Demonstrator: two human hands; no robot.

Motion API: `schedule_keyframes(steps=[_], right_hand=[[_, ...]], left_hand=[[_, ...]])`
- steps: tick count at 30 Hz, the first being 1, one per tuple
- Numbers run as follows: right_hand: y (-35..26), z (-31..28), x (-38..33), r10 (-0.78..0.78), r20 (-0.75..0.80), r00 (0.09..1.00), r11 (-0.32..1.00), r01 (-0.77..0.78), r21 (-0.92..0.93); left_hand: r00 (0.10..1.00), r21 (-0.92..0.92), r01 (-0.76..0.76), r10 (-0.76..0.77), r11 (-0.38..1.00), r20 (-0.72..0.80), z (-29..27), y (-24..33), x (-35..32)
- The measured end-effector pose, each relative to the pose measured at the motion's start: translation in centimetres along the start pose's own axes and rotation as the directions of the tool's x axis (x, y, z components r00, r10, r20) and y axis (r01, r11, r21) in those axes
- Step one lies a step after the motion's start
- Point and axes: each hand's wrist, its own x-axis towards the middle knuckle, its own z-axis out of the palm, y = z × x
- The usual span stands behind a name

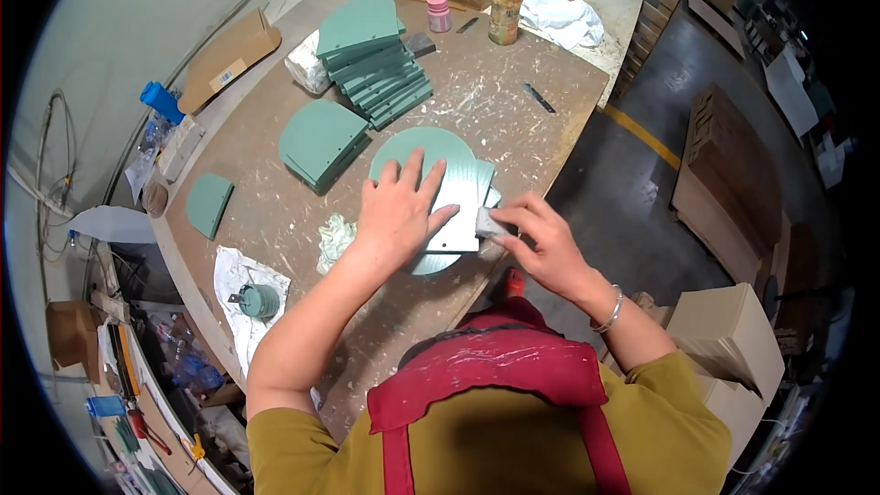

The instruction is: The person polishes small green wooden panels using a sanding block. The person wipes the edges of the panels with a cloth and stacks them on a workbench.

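Observation:
A pale green board (451,206) with a rounded far end and a straight near edge lies on top of other green pieces at the front of the workbench. My left hand (400,204) rests flat on it with the fingers spread. Between the thumb and fingers of my right hand (543,240) is a small grey block (489,223), held against the board's right edge near its corner. Beyond the left hand stands a short stack of rounded green boards (321,137), and farther back a taller, stepped stack (367,37).
A single green board (209,203) lies at the left. A green paint pot (258,301) sits on a white cloth (229,266). Farther back stand a pink jar (438,13) and a bottle (505,9). A dark pen-like tool (539,98) lies near the bench's right edge.

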Motion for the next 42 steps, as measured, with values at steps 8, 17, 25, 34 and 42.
schedule_keyframes(steps=[8,17,25,34,42], right_hand=[[2.1,0.0,4.5,0.037,-0.034,0.999,0.999,-0.037,0.016],[-2.4,-0.7,-4.2,-0.027,0.094,0.995,0.984,0.01,0.179],[0.4,-2.1,-4.4,0.228,-0.102,0.968,0.938,-0.19,0.291],[0.0,-5.8,0.0,0.364,-0.072,0.928,0.788,-0.266,0.555],[-3.1,1.2,11.4,0.212,0.398,0.892,0.49,-0.45,0.746]], left_hand=[[0.999,0.028,-0.007,0.009,1.0,-0.045,-0.2,1.0,0.6],[0.997,-0.057,0.065,-0.062,0.996,0.054,-0.6,0.1,1.0],[0.981,-0.166,-0.114,0.138,0.979,0.138,-1.3,-2.6,0.6],[0.873,-0.552,0.371,-0.483,0.747,-0.067,4.4,-11.2,-8.5],[0.549,-0.698,0.605,-0.835,0.383,0.017,10.7,-7.7,-15.0]])
